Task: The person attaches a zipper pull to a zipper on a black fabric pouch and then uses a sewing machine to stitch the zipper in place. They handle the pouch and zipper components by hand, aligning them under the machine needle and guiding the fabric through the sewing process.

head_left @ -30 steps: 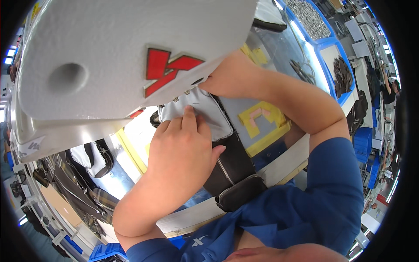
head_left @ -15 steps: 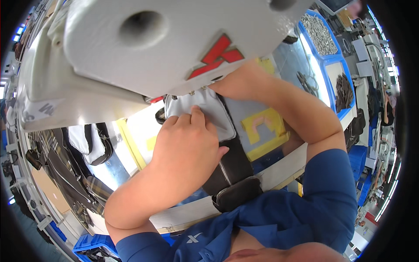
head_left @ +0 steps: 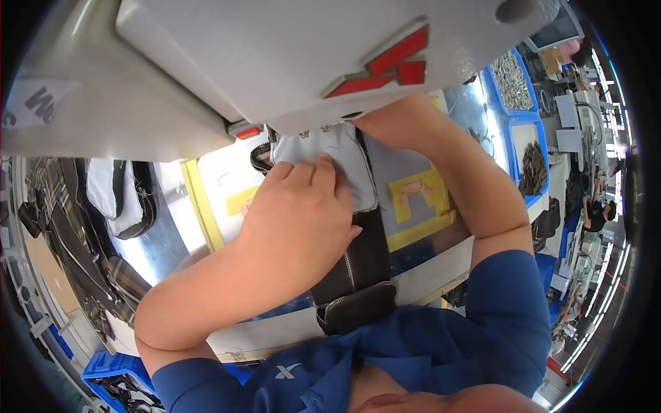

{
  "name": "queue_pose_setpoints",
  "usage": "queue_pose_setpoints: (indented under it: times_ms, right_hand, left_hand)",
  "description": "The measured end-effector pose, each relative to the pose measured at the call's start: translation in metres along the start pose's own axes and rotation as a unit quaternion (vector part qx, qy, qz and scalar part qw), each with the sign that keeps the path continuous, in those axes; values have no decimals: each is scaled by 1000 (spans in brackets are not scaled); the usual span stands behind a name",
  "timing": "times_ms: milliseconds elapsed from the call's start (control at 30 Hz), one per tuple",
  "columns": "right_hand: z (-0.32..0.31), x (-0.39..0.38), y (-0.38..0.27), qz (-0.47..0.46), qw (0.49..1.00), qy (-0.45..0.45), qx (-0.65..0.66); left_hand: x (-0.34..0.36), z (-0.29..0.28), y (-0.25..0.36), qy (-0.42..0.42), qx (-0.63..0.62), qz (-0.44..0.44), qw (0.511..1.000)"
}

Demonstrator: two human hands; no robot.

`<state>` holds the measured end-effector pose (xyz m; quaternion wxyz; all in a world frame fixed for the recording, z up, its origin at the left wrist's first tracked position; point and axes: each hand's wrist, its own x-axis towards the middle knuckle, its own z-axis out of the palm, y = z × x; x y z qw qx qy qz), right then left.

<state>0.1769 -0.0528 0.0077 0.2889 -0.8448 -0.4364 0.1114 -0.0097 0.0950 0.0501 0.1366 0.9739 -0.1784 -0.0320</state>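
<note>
My left hand [head_left: 299, 217] lies palm down on a light grey lining piece [head_left: 359, 182], its fingers stretched over the fabric. Dark edging runs along the sides of this piece, and a looped zipper end [head_left: 260, 158] shows at its left. From under the hand a black fabric strip with a metal zipper [head_left: 368, 241] runs toward me, ending in a rounded dark section [head_left: 361, 310] by my body. At the far right edge of the lining is my right hand [head_left: 389, 124]; its fingers are hidden beneath the head of a grey sewing machine [head_left: 275, 62].
Plaid and dark fabric pieces [head_left: 72, 227] lie at the left beside grey-lined zippered parts [head_left: 120, 199]. Yellow tape [head_left: 420, 230] marks the worktop. Blue trays on the right hold small metal parts [head_left: 511, 81] and brown pieces [head_left: 533, 172]. A blue crate [head_left: 103, 365] stands lower left.
The view has shifted, so the machine head looks larger and lower, and the fabric sits slightly differently in the picture. Both hands keep their places at the lining piece.
</note>
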Motion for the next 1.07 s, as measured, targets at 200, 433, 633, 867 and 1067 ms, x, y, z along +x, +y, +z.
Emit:
queue_pose_setpoints:
  times_ms: [200, 433, 633, 867, 1067]
  right_hand:
    - [-1, -1, 7, -40, 999, 32, -19]
    - [-1, -8, 3, -34, 994, 43, -93]
    - [2, -14, 4, -25, 994, 61, -82]
    - [-12, -29, -1, 44, 993, -21, -112]
    - [-24, -78, 31, -66, 991, -11, 113]
  left_hand:
    - [-4, 18, 13, 34, -70, 56, 995]
    - [-11, 6, 22, 111, -59, 100, 987]
    - [-14, -13, 13, 77, 64, 9, 995]
    - [-11, -1, -7, 81, 33, 25, 996]
    - [-4, 0, -3, 176, -81, 69, 979]
